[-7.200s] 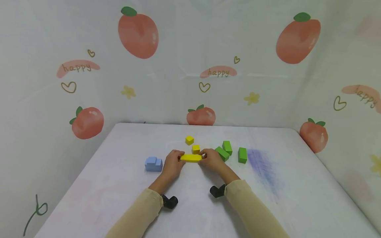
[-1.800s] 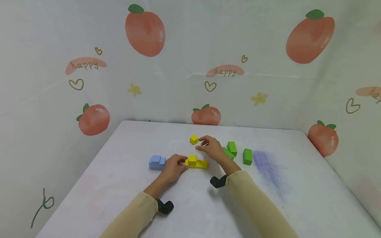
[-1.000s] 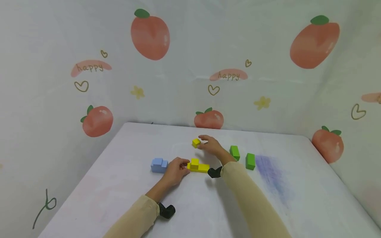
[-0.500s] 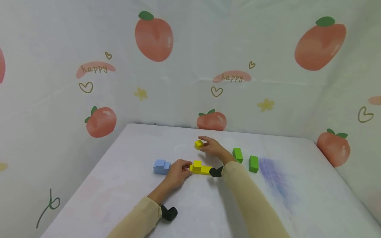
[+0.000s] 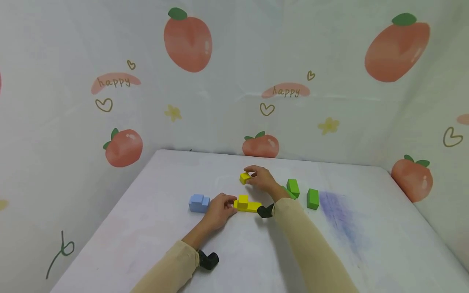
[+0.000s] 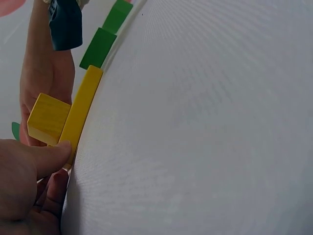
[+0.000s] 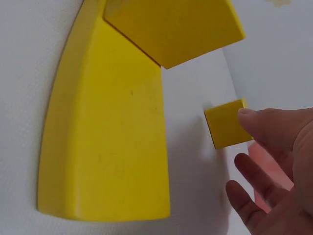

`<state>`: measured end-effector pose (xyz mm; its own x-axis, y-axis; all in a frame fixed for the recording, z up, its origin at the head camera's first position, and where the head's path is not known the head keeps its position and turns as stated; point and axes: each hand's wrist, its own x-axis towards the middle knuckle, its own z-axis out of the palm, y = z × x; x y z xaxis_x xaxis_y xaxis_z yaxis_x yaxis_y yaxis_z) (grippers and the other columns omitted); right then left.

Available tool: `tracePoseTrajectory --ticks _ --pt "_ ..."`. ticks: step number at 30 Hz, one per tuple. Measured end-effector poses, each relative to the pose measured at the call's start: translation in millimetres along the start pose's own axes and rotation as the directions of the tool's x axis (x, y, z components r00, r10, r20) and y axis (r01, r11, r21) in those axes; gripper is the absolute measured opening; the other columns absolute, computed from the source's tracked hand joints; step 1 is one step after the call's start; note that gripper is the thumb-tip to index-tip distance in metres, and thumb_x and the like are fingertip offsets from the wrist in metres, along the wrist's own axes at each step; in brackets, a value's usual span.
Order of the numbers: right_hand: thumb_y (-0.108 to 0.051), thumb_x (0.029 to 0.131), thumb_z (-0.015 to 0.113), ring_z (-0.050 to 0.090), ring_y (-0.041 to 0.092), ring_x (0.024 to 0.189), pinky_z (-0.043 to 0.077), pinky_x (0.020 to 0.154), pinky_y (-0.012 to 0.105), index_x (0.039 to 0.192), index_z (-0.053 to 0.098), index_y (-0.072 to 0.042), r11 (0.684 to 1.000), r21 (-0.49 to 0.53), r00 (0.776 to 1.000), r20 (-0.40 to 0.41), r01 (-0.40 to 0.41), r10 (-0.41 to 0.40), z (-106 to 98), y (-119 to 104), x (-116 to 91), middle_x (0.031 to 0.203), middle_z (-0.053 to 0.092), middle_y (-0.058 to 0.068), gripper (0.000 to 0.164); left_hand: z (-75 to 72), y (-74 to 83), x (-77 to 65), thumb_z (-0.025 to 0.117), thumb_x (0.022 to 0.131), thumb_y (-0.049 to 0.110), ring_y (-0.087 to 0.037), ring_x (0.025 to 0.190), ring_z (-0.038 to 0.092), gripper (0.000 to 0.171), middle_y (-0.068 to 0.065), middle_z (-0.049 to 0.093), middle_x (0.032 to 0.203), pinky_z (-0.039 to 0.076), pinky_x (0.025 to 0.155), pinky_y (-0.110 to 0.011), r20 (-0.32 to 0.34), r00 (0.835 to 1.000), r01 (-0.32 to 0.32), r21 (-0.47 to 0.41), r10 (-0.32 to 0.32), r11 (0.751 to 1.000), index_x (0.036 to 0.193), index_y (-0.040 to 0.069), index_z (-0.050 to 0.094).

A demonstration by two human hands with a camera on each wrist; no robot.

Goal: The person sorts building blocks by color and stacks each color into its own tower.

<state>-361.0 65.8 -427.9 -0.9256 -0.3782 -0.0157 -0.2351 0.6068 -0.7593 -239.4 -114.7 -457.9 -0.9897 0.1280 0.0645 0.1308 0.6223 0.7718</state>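
Observation:
In the head view, my left hand grips the left end of a long flat yellow block; its thumb presses the block's edge in the left wrist view. On that block, left of its middle, sits a yellow cube. Farther back, my right hand pinches another yellow cube, with the thumb on its near edge in the right wrist view. That cube is close over the table, apart from the flat block. The right wrist's black camera overlaps the flat block's right end in the head view.
A stepped light-blue block shape stands just left of my left hand. Several green blocks lie right of my right wrist, one partly hidden by the forearm. The white table ends at a printed cloth wall behind.
Earlier both hands held the long yellow block; one cube has since come onto it. My right hand has moved back to the rear cube and taken hold of it, while my left stays.

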Motion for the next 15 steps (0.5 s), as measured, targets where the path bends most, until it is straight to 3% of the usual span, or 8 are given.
tracePoseTrajectory --ticks 6,15 --pt "-0.004 0.087 0.069 0.056 0.025 0.107 0.050 0.089 0.036 0.121 0.065 -0.009 0.999 0.009 0.999 -0.041 -0.031 0.031 -0.5 -0.2 0.4 0.119 0.063 0.005 0.034 0.1 -0.1 1.6 0.073 0.087 0.008 -0.015 0.080 0.050 0.034 -0.001 0.054 0.097 0.047 0.071 -0.024 0.000 1.000 0.005 -0.005 -0.005 1.000 0.121 0.005 0.066" --pt "-0.006 0.089 0.070 0.059 0.025 0.104 0.050 0.088 0.036 0.121 0.064 -0.006 0.999 0.001 0.999 -0.029 -0.034 0.034 1.9 1.9 -2.5 0.113 0.063 0.008 0.033 0.0 -2.0 0.4 0.073 0.087 0.008 -0.015 0.080 0.051 0.034 -0.001 0.055 0.097 0.047 0.070 -0.025 0.002 1.000 -0.001 0.003 0.001 1.000 0.121 0.005 0.066"
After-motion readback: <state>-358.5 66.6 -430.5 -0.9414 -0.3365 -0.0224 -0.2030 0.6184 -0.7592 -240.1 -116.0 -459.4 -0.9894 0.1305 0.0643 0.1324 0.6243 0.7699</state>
